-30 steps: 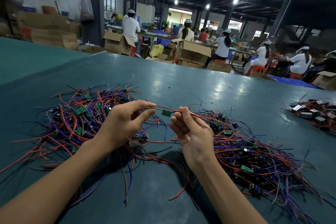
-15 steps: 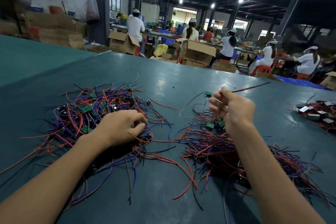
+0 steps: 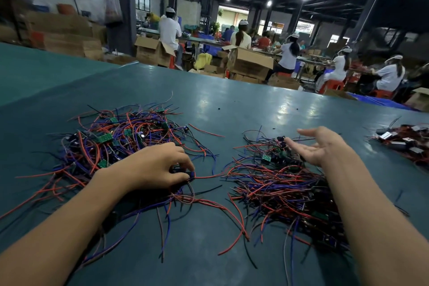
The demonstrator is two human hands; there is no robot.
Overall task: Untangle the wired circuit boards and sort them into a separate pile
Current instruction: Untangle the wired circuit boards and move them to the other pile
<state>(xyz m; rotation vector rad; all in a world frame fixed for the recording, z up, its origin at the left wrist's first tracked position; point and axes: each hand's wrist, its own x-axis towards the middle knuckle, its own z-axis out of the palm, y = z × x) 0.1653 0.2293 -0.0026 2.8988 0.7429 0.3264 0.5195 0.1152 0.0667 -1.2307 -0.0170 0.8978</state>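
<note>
A tangled heap of small green circuit boards with red, blue and black wires lies on the left of the green table. My left hand rests on its near right edge, fingers curled and pinching a wired piece at the fingertips. A second pile of wired boards spreads on the right. My right hand hovers over that pile's far end, palm up, fingers spread and holding nothing. A green board lies just left of it.
Another small heap of dark parts with white labels and red wires sits at the far right edge. Beyond the table's far edge are cardboard boxes and several seated people at workbenches.
My right hand carried a wired board from the middle over to the right pile and let it go; it is now spread and empty. My left hand dropped back onto the left heap.
</note>
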